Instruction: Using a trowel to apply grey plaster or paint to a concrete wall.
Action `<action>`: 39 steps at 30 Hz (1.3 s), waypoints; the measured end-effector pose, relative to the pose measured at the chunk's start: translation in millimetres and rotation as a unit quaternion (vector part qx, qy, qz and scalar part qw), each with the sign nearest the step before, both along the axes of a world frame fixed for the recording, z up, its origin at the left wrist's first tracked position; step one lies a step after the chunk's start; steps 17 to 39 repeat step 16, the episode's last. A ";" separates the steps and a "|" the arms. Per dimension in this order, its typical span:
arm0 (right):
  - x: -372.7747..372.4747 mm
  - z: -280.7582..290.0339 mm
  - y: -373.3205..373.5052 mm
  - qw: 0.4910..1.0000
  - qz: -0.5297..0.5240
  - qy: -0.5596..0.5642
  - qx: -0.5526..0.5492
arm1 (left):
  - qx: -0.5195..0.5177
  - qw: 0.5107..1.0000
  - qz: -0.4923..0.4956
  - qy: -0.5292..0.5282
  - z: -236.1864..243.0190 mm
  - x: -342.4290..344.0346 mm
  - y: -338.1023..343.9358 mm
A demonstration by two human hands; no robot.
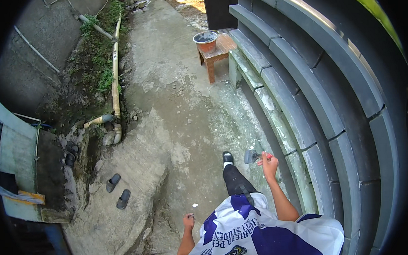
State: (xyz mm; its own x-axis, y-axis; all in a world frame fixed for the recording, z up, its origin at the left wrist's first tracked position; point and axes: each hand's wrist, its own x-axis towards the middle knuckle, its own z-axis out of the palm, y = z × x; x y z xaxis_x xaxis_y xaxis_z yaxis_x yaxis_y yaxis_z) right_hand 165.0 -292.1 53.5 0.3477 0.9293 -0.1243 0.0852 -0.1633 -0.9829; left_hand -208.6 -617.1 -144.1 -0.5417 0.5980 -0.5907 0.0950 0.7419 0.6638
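My right hand is closed around the red handle of a wide paintbrush. The brush head is grey and points left, held above the concrete beside the lowest step. Low in the view, my left hand hangs at my side with its fingers curled in. Nothing shows sticking out of it. Grey stepped tiers curve along my right, the lowest one greenish and stained with pale patches. Farther ahead, an orange bucket with dark grey contents stands on a small brown table.
A concrete path runs ahead. A pipe borders it on the left, beside plants and a wall. Dark sandals lie on a raised concrete slab at left. A small white scrap lies near my left hand.
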 end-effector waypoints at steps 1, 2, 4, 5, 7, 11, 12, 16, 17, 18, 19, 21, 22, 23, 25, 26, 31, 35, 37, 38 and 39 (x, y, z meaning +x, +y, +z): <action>-11.0 -5.9 29.9 1.000 0.002 0.011 -0.001 | -0.017 0.999 0.009 -0.026 7.9 3.6 7.3; -24.5 -12.6 61.7 1.000 0.006 0.022 -0.001 | -0.037 0.999 0.013 -0.012 17.7 5.7 11.6; -57.5 -17.0 124.3 0.999 0.021 0.040 0.009 | -0.021 0.998 0.061 -0.028 -5.3 2.0 -0.8; -79.5 -11.0 153.5 0.998 0.046 0.028 0.028 | 0.131 0.899 0.218 -0.355 -32.4 -13.6 -12.9; -114.6 -1.4 211.3 0.996 0.073 0.010 0.053 | 0.134 0.910 0.227 -0.319 -38.7 -13.2 24.8; -157.9 29.1 314.2 0.992 0.096 -0.011 0.077 | 0.073 0.959 0.218 -0.168 -23.6 -36.8 89.5; -163.8 34.6 337.2 0.991 0.098 -0.043 0.084 | 0.054 0.968 0.210 -0.130 -15.2 -46.2 105.6; -185.8 54.9 412.7 0.967 0.128 -0.214 0.048 | -0.024 0.984 0.176 0.031 29.2 -101.3 275.5; -185.8 54.9 412.7 0.967 0.128 -0.214 0.048 | -0.024 0.984 0.176 0.031 29.2 -101.3 275.5; -185.8 54.9 412.7 0.967 0.128 -0.214 0.048 | -0.024 0.984 0.176 0.031 29.2 -101.3 275.5; -185.8 54.9 412.7 0.967 0.128 -0.214 0.048 | -0.024 0.984 0.176 0.031 29.2 -101.3 275.5; -185.8 54.9 412.7 0.967 0.128 -0.214 0.048 | -0.024 0.984 0.176 0.031 29.2 -101.3 275.5; -185.8 54.9 412.7 0.967 0.128 -0.214 0.048 | -0.024 0.984 0.176 0.031 29.2 -101.3 275.5; -185.8 54.9 412.7 0.967 0.128 -0.214 0.048 | -0.024 0.984 0.176 0.031 29.2 -101.3 275.5; -185.8 54.9 412.7 0.967 0.128 -0.214 0.048 | -0.024 0.984 0.176 0.031 29.2 -101.3 275.5; -185.8 54.9 412.7 0.967 0.128 -0.214 0.048 | -0.024 0.984 0.176 0.031 29.2 -101.3 275.5; -185.8 54.9 412.7 0.967 0.128 -0.214 0.048 | -0.024 0.984 0.176 0.031 29.2 -101.3 275.5; -185.8 54.9 412.7 0.967 0.128 -0.214 0.048 | -0.024 0.984 0.176 0.031 29.2 -101.3 275.5; -185.8 54.9 412.7 0.967 0.128 -0.214 0.048 | -0.024 0.984 0.176 0.031 29.2 -101.3 275.5; -185.8 54.9 412.7 0.967 0.128 -0.214 0.048 | -0.024 0.984 0.176 0.031 29.2 -101.3 275.5; -185.8 54.9 412.7 0.967 0.128 -0.214 0.048 | -0.024 0.984 0.176 0.031 29.2 -101.3 275.5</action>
